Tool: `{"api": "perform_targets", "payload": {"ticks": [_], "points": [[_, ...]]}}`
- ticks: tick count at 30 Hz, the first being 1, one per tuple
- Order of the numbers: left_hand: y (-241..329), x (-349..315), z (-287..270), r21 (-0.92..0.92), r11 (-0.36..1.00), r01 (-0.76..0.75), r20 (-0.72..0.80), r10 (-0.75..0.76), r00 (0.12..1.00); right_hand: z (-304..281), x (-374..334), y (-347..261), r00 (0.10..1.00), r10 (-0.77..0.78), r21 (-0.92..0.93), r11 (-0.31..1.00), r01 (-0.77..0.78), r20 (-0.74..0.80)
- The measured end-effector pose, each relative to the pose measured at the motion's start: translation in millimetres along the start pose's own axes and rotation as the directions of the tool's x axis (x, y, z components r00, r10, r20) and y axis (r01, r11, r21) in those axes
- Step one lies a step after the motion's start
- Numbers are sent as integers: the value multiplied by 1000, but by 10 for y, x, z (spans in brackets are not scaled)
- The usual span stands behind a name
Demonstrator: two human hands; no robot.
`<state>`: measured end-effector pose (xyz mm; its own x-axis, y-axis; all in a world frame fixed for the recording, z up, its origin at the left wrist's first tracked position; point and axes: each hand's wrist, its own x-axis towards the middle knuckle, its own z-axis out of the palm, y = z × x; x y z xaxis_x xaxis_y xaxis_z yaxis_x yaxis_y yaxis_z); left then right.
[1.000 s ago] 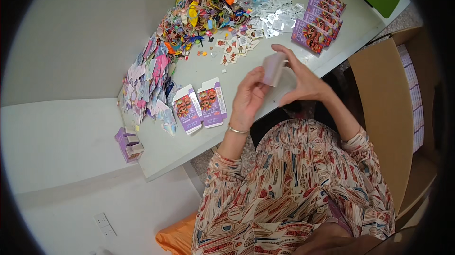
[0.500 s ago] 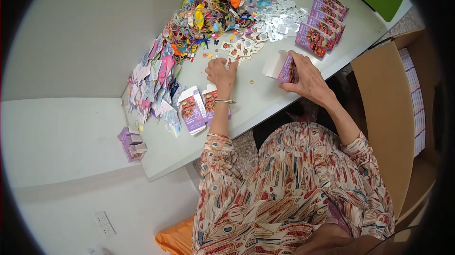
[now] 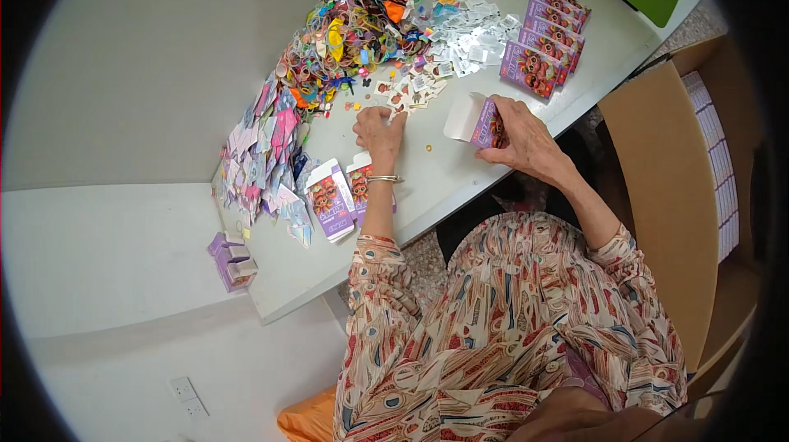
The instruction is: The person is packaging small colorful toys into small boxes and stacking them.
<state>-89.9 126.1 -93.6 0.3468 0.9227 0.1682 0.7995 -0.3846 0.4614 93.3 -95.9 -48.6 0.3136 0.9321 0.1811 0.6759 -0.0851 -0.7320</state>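
Note:
My right hand (image 3: 530, 142) grips a small purple carton (image 3: 491, 124) with a colourful character print. The carton's white end flap (image 3: 462, 117) is folded out toward the left. My left hand (image 3: 380, 138) is lowered to the tabletop, fingers curled and thumb near them; whatever they pinch is hidden or too small to make out. Just beyond its fingertips lie small printed picture cards (image 3: 403, 98). Beside my left wrist, two flattened purple-and-white cartons (image 3: 330, 200) lie on the table, one partly under the forearm.
A heap of colourful bands and trinkets (image 3: 353, 31) borders the wall, near folded pastel papers (image 3: 259, 142) and small white packets (image 3: 472, 39). Purple cartons (image 3: 534, 68) stand in a row at the far right. An open cardboard box (image 3: 657, 212) holding stacked cartons is at my right.
The view has shifted slightly. The carton in my right hand has turned a little, showing more of its printed side. My left hand stays low by the picture cards.

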Motion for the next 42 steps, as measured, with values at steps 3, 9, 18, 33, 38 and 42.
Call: {"api": "perform_targets", "payload": {"ticks": [3,9,18,33,38,42], "points": [[-2,26,16,-24,998,52,62,-50,997,-32,-17,-32,999,39,-37,999,-38,22],[28,122,-105,-652,755,-70,35,122,992,-82,-18,-131,998,53,-288,956,-57,-23],[1020,-247,-469,-796,595,-108,77,276,958,-58,-9,-79,996,88,-354,931,-83,-2],[1203,-277,-421,-606,719,-339,-12,418,908,-89,-88,100,990,140,-272,952,-139,-17],[704,476,42,-170,725,-668,-194,640,743,-113,-95,22,991,124,-295,946,-133,-49],[1093,550,506,-329,683,-652,-107,659,744,-84,-108,77,990,122,-320,937,-139,-74]]}}
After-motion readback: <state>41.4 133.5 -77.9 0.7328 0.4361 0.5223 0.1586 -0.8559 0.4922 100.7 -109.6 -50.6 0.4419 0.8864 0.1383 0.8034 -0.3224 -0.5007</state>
